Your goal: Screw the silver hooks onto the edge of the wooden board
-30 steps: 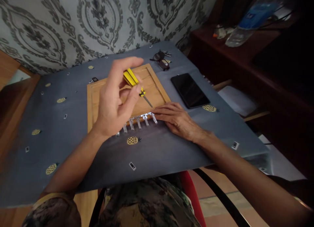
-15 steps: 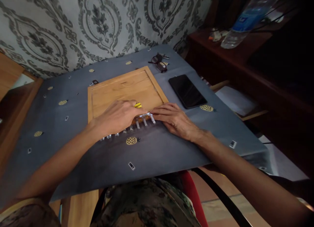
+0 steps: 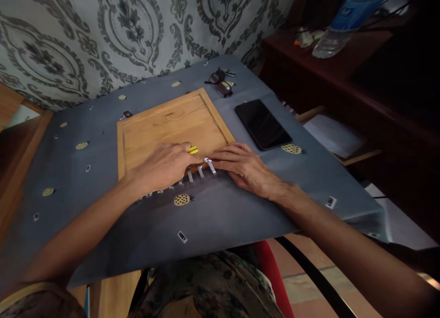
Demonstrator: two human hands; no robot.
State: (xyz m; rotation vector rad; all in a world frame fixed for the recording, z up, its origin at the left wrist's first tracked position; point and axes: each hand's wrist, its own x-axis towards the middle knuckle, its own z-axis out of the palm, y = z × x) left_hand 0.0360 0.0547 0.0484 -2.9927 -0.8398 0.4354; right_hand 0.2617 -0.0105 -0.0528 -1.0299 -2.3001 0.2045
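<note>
My left hand [image 3: 164, 166] is closed round a yellow-handled screwdriver [image 3: 193, 149], only the handle's end showing past my fingers. It rests low on the near edge of a wooden board [image 3: 165, 125] lying on the grey table. A metal strip with several hooks [image 3: 200, 170] runs along that near edge. My right hand [image 3: 242, 166] lies flat with fingers stretched out, fingertips pressing on the right end of the metal strip, holding nothing.
A black phone [image 3: 263, 124] lies to the right of the board and folded glasses [image 3: 220, 81] behind it. The grey tablecloth [image 3: 85, 171] has small pineapple prints. A dark wooden shelf [image 3: 343, 66] with a plastic bottle [image 3: 347, 20] stands at right; patterned wall behind.
My left hand came down from above the board with the screwdriver to the metal strip at the board's near edge. My right hand has stayed on the strip.
</note>
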